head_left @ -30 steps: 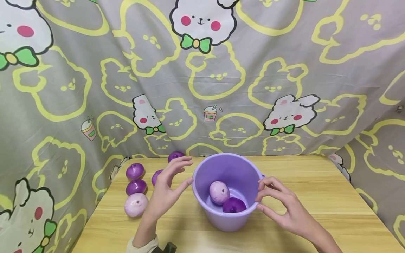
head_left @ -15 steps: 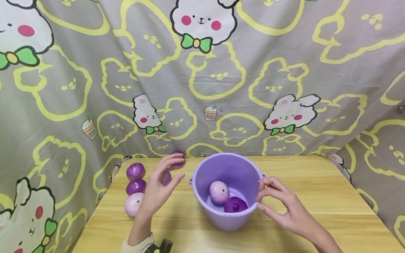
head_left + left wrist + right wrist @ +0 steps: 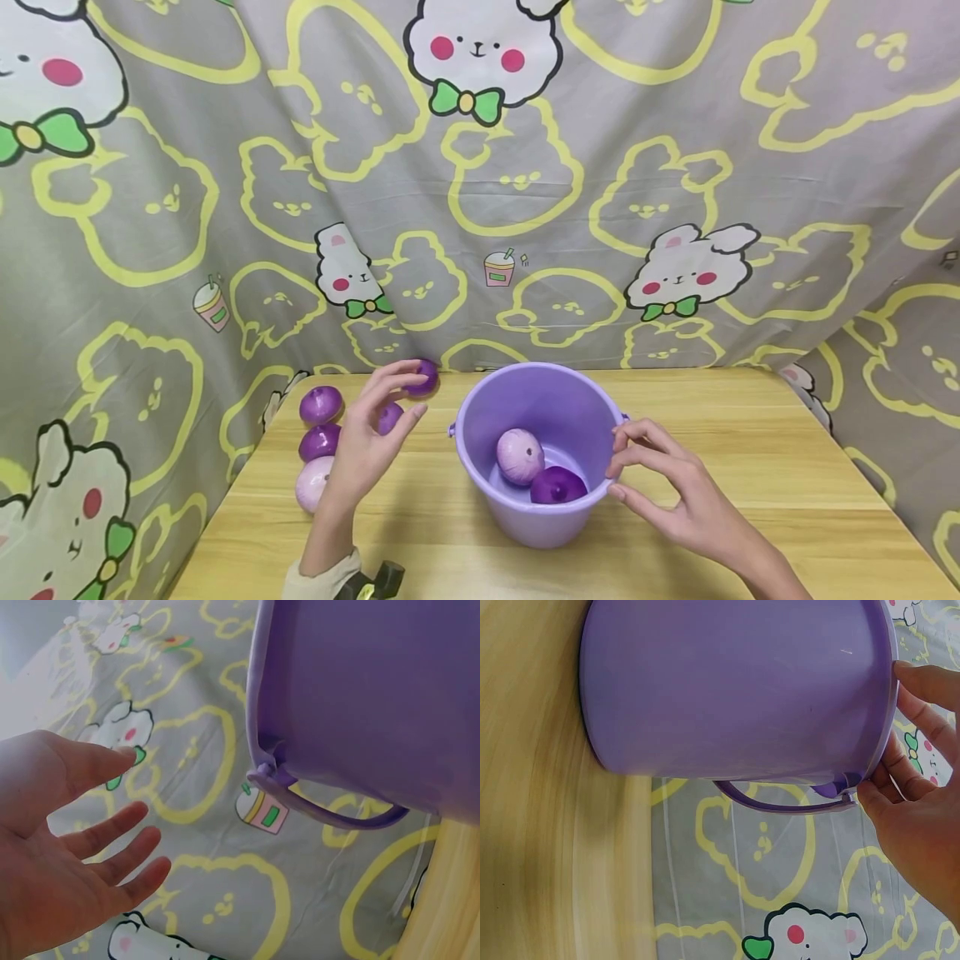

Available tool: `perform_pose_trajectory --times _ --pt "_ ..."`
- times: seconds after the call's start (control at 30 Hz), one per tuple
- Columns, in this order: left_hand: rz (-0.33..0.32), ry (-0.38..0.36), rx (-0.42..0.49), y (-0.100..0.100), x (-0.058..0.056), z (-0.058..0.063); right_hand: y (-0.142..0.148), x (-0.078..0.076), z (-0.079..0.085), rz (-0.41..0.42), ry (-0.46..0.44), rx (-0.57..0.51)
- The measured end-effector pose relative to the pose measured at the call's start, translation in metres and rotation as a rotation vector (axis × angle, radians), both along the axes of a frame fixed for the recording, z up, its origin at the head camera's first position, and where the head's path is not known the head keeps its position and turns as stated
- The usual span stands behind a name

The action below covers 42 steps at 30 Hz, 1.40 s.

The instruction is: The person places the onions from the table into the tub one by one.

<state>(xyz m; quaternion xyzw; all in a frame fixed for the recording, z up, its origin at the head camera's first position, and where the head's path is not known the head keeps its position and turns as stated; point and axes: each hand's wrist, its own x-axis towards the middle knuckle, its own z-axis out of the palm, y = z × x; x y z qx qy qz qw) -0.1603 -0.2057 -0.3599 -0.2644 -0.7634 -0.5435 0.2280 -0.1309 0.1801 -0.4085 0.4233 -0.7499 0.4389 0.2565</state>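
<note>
A light purple bucket (image 3: 543,525) stands upright on the table. In it lie a pale onion (image 3: 520,457) and a dark purple onion (image 3: 558,485). My right hand (image 3: 671,483) holds the bucket's right rim between thumb and fingers; the right wrist view shows those fingertips (image 3: 901,669) right at the rim. My left hand (image 3: 375,433), fingers spread and slightly bent, hovers left of the bucket with nothing in it. Partly behind that hand are a purple onion (image 3: 389,418) and, farther back, another purple onion (image 3: 426,379).
Left of my left hand, a purple onion (image 3: 321,405), a second purple onion (image 3: 318,442) and a pale onion (image 3: 311,485) sit in a row on the wooden table (image 3: 780,467). A patterned curtain (image 3: 525,217) hangs along the table's back. The bucket's handle (image 3: 337,816) hangs on its far side.
My left hand has left the bucket's left rim and moved left toward the onions, exposing the handle joint there. My right hand stays at the rim.
</note>
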Motion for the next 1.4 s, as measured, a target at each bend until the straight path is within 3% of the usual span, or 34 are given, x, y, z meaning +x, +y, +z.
perform_pose_trajectory --times 0.27,0.6,1.13,1.4 --pt "0.072 0.028 -0.059 -0.003 -0.004 -0.005 0.000 0.000 0.000 -0.007 -0.001 0.004" --pt "0.117 0.031 -0.104 -0.006 -0.010 -0.010 -0.001 0.000 0.000 0.000 -0.005 -0.001" --pt "0.170 0.004 -0.109 -0.013 -0.022 -0.025 0.000 0.001 0.000 -0.009 -0.011 0.005" --pt "0.217 -0.011 -0.133 -0.001 -0.009 -0.005 -0.001 0.001 0.001 -0.003 0.000 0.002"
